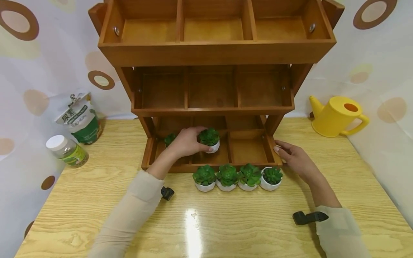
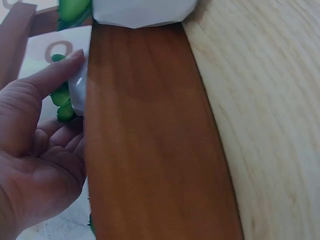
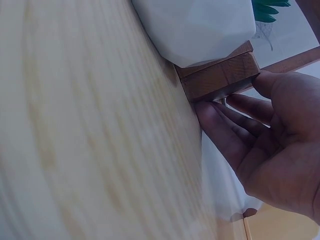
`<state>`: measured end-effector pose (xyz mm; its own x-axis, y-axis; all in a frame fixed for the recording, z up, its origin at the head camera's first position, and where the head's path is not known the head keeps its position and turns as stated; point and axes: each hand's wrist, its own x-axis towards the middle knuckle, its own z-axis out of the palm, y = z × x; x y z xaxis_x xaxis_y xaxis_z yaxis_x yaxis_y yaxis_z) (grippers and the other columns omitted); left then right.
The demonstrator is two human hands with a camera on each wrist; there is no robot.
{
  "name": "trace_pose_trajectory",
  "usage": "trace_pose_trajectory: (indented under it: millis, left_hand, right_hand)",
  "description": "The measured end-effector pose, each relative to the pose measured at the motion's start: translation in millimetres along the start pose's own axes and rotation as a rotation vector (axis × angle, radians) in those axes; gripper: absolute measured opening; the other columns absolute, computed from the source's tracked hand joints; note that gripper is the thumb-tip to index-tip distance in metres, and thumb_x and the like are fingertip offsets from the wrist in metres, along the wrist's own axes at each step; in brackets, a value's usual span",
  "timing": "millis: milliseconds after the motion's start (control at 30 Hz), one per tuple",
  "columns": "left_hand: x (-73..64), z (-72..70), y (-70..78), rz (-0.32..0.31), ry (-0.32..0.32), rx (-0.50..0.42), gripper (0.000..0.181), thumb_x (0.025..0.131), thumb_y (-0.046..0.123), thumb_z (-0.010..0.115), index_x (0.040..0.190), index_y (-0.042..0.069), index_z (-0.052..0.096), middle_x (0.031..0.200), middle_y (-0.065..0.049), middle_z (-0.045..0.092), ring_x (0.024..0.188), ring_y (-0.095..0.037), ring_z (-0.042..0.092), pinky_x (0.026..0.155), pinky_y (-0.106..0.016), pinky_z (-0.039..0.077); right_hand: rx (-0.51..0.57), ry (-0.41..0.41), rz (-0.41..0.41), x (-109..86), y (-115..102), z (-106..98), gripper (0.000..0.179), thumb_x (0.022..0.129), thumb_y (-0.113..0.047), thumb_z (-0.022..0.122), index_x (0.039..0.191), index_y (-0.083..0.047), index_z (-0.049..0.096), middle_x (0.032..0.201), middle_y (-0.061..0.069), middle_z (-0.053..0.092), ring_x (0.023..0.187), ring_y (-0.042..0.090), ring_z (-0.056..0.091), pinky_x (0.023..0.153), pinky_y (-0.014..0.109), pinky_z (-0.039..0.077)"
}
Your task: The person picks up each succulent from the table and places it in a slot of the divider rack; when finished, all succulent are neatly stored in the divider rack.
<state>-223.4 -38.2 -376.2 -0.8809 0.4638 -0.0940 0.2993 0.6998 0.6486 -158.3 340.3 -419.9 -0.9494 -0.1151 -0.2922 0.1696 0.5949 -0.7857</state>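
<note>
My left hand (image 1: 188, 142) grips a small succulent (image 1: 209, 137) in a white faceted pot, inside the bottom tier's middle compartment. In the left wrist view, thumb and fingers lie around that white pot (image 2: 78, 90), partly behind the wooden front board (image 2: 150, 130). Another succulent (image 1: 169, 139) sits in the left compartment, mostly hidden by the hand. At the right end of the wooden shelf (image 1: 211, 167), my right hand (image 1: 298, 159) holds the bottom tier's corner. The right wrist view shows thumb and fingers about the board's end (image 3: 220, 77).
Several potted succulents (image 1: 227, 175) stand in a row along the shelf's front. To the right is a yellow watering can (image 1: 335, 116). A clipped green-and-white pouch (image 1: 82, 120) and a white-capped jar (image 1: 67, 151) stand on the left. Two upper tiers (image 1: 216, 53) overhang the bottom one.
</note>
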Motion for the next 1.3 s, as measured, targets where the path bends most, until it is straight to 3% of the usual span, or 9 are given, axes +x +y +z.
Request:
trace_pose_trajectory:
  millis: [467, 767, 1000, 1167, 1300]
  left_hand:
    - [5.6, 13.3, 2.2, -0.013, -0.036, 0.112, 0.078, 0.084, 0.041, 0.082, 0.151, 0.015, 0.049, 0.143, -0.008, 0.062, 0.13, -0.032, 0.058, 0.109, -0.046, 0.048]
    - [5.9, 15.0, 2.7, 0.015, -0.079, 0.141, 0.079, 0.084, 0.04, 0.083, 0.15, 0.012, 0.05, 0.143, -0.008, 0.061, 0.128, -0.028, 0.061, 0.108, -0.044, 0.049]
    - [2.9, 13.9, 6.8, -0.007, -0.123, 0.12, 0.079, 0.085, 0.037, 0.082, 0.152, 0.012, 0.047, 0.147, -0.009, 0.057, 0.132, -0.03, 0.057, 0.11, -0.045, 0.047]
    - [-1.7, 12.6, 4.1, 0.02, -0.097, 0.108, 0.079, 0.087, 0.035, 0.081, 0.154, 0.015, 0.044, 0.151, -0.009, 0.054, 0.137, -0.03, 0.053, 0.112, -0.046, 0.045]
    - [-13.3, 6.8, 0.1, 0.051, -0.05, 0.068, 0.079, 0.088, 0.035, 0.079, 0.156, 0.017, 0.042, 0.147, -0.009, 0.058, 0.127, -0.028, 0.061, 0.106, -0.045, 0.05]
  right_hand:
    - [0.013, 0.001, -0.035, -0.4, 0.4, -0.2, 0.072, 0.107, -0.052, 0.038, 0.162, -0.008, 0.023, 0.165, 0.025, 0.026, 0.143, 0.047, 0.042, 0.101, 0.055, 0.05]
    - [0.008, 0.003, -0.031, -0.1, 3.0, -0.7, 0.073, 0.107, -0.053, 0.039, 0.162, -0.009, 0.023, 0.164, 0.024, 0.028, 0.142, 0.046, 0.044, 0.101, 0.054, 0.051]
    - [0.024, -0.006, -0.026, -0.8, -0.6, 0.2, 0.072, 0.108, -0.051, 0.037, 0.162, -0.006, 0.022, 0.163, 0.026, 0.029, 0.143, 0.045, 0.042, 0.105, 0.056, 0.047]
    - [0.011, -0.006, -0.015, -1.9, -2.3, -0.3, 0.073, 0.107, -0.052, 0.037, 0.162, -0.007, 0.022, 0.164, 0.025, 0.027, 0.145, 0.047, 0.039, 0.104, 0.056, 0.046]
    - [-0.002, -0.003, -0.02, -0.7, -1.4, -0.5, 0.073, 0.107, -0.054, 0.037, 0.162, -0.008, 0.024, 0.163, 0.025, 0.031, 0.143, 0.045, 0.042, 0.104, 0.056, 0.047]
